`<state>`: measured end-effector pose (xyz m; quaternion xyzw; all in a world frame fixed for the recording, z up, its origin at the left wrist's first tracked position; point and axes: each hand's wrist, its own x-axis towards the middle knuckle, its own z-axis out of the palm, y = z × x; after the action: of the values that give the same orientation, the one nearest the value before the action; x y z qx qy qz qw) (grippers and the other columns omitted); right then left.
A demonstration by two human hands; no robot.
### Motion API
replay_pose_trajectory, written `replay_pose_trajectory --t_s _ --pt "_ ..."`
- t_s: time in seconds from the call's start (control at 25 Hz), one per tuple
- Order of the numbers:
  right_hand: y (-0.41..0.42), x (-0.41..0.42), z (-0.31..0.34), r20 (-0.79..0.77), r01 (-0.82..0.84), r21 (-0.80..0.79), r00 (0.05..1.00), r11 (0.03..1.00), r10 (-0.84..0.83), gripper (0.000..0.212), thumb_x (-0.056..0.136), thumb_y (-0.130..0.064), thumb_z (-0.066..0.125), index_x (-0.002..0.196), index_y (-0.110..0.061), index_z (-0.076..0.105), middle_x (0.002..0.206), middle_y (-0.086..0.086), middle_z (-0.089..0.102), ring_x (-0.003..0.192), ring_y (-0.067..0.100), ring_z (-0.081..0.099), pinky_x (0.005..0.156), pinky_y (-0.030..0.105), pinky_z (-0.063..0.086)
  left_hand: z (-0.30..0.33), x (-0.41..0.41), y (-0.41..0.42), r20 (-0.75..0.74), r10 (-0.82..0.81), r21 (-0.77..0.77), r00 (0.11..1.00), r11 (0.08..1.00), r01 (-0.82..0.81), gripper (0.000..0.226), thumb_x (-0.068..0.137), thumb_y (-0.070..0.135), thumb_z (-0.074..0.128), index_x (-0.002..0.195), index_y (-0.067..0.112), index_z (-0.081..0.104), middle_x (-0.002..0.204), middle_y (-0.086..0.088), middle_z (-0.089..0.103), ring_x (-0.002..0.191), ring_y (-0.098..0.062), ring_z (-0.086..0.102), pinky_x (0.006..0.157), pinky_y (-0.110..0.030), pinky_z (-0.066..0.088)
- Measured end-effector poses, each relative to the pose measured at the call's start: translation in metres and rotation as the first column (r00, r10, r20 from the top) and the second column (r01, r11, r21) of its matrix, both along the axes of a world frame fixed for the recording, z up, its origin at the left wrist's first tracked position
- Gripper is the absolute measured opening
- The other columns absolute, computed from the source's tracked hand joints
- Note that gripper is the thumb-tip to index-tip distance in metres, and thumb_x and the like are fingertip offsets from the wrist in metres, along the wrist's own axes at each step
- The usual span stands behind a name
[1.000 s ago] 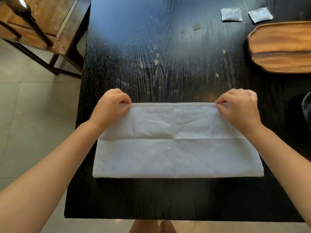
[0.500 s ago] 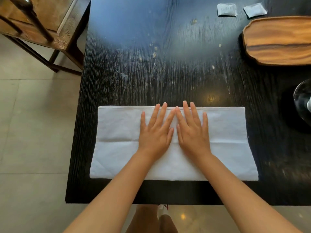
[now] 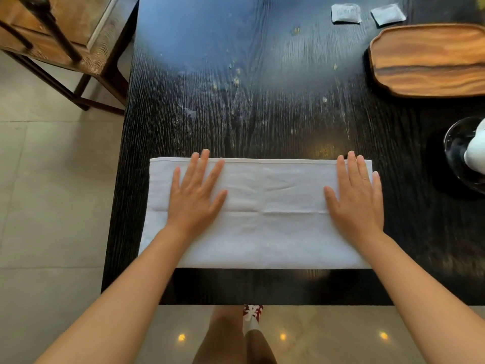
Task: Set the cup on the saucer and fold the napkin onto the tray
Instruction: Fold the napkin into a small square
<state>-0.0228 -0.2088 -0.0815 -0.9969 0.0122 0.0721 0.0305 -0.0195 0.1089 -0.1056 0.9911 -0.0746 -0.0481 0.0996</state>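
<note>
A white napkin [image 3: 273, 214], folded into a wide rectangle, lies flat near the front edge of the black table [image 3: 262, 88]. My left hand [image 3: 195, 195] presses flat on its left part with fingers spread. My right hand [image 3: 358, 195] presses flat on its right end in the same way. A wooden tray [image 3: 430, 61] sits bare at the back right. At the right edge a dark glass saucer [image 3: 456, 151] holds part of a white cup [image 3: 476, 153], which is cut off by the frame.
Two small white packets [image 3: 345, 13] lie at the back of the table beside the tray. A wooden chair [image 3: 65, 35] stands off the table's left back corner. Tiled floor [image 3: 52, 206] runs along the left and front.
My hands first held the napkin's far corners, then lay side by side at its middle. Now they have slid apart to its left and right ends, palms flat.
</note>
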Motion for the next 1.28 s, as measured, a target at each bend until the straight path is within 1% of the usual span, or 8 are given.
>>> replay_pose_trajectory --t_s 0.28,0.4,0.52,0.76,0.96,1.08,1.16,1.28 --pt "0.000 0.000 -0.002 0.017 -0.005 -0.002 1.000 1.000 0.005 0.067 0.089 -0.048 0.014 0.147 -0.015 0.006 0.157 0.009 0.005 0.144 0.020 -0.001 0.116 0.045 0.001 0.012 -0.012 0.039 0.011 0.320 0.079 0.947 0.944 -0.320 0.073 0.087 0.057 0.014 0.148 0.016 0.014 0.158 -0.011 0.004 0.145 -0.022 0.001 0.112 -0.061 -0.002" --pt "0.000 -0.001 -0.004 0.018 -0.009 0.006 1.000 1.000 0.009 0.067 0.089 -0.048 0.013 0.147 -0.015 0.006 0.157 0.009 0.005 0.144 0.020 -0.001 0.116 0.046 0.001 0.027 -0.043 -0.031 0.046 0.120 -0.017 0.992 0.993 -0.120 0.072 0.087 0.066 0.014 0.147 0.027 0.015 0.157 -0.007 0.003 0.144 -0.025 -0.001 0.106 -0.062 -0.011" --pt "-0.001 -0.001 -0.004 0.023 -0.011 0.009 1.000 1.000 0.011 0.067 0.089 -0.048 0.013 0.147 -0.015 0.006 0.157 0.008 0.004 0.144 0.020 -0.001 0.116 0.046 0.001 0.024 -0.084 -0.079 -0.043 -0.090 0.040 0.995 0.995 0.091 0.074 0.084 0.071 0.013 0.147 0.034 0.007 0.157 0.001 -0.004 0.144 -0.027 -0.006 0.106 -0.066 -0.008" --pt "-0.003 0.000 -0.004 0.018 -0.017 0.016 1.000 1.000 0.017 0.067 0.088 -0.048 0.013 0.147 -0.016 0.005 0.158 0.007 0.003 0.144 0.019 -0.002 0.116 0.047 0.001 0.009 -0.103 0.003 -0.094 0.050 0.074 0.994 0.996 -0.043 0.078 0.080 0.075 0.010 0.147 0.034 0.008 0.158 -0.003 -0.001 0.145 -0.023 -0.005 0.110 -0.064 0.005" --pt "0.025 -0.009 0.007 0.011 0.118 0.015 0.993 0.993 -0.119 0.067 0.089 -0.052 0.016 0.148 -0.021 0.004 0.157 0.008 -0.003 0.144 0.024 -0.007 0.111 0.061 -0.005 0.012 -0.104 0.018 -0.094 0.080 0.091 0.992 0.993 -0.072 0.086 0.075 0.080 0.018 0.147 0.035 0.006 0.158 -0.006 -0.002 0.145 -0.024 -0.006 0.110 -0.063 0.003" --pt "0.089 -0.051 0.016 0.035 -0.057 0.137 0.998 0.989 0.053 0.069 0.086 -0.060 0.016 0.147 -0.030 0.003 0.157 0.005 -0.006 0.143 0.024 -0.009 0.107 0.057 -0.016 0.013 -0.103 0.017 -0.089 0.074 0.083 0.993 0.994 -0.066 0.092 0.069 0.080 0.029 0.147 0.036 0.008 0.158 -0.007 0.000 0.145 -0.025 -0.004 0.109 -0.064 0.004" --pt "0.130 -0.086 0.008 0.009 -0.208 0.125 0.978 0.970 0.209 0.068 0.087 -0.059 0.021 0.147 -0.031 0.004 0.157 0.002 -0.008 0.143 0.023 -0.009 0.109 0.058 -0.012 0.014 -0.103 0.018 -0.087 0.074 0.089 0.993 0.994 -0.066 0.094 0.068 0.083 0.028 0.147 0.037 0.005 0.158 -0.007 0.000 0.145 -0.025 -0.004 0.109 -0.064 0.004" --pt "0.139 -0.110 -0.006 -0.031 -0.259 0.058 0.965 0.964 0.261 0.068 0.088 -0.056 0.025 0.147 -0.030 0.004 0.158 0.003 -0.003 0.144 0.023 -0.006 0.110 0.058 0.000 0.015 -0.103 0.016 -0.097 0.071 0.083 0.993 0.994 -0.063 0.095 0.067 0.087 0.017 0.147 0.037 0.004 0.158 -0.008 -0.001 0.145 -0.025 -0.005 0.109 -0.064 0.002"
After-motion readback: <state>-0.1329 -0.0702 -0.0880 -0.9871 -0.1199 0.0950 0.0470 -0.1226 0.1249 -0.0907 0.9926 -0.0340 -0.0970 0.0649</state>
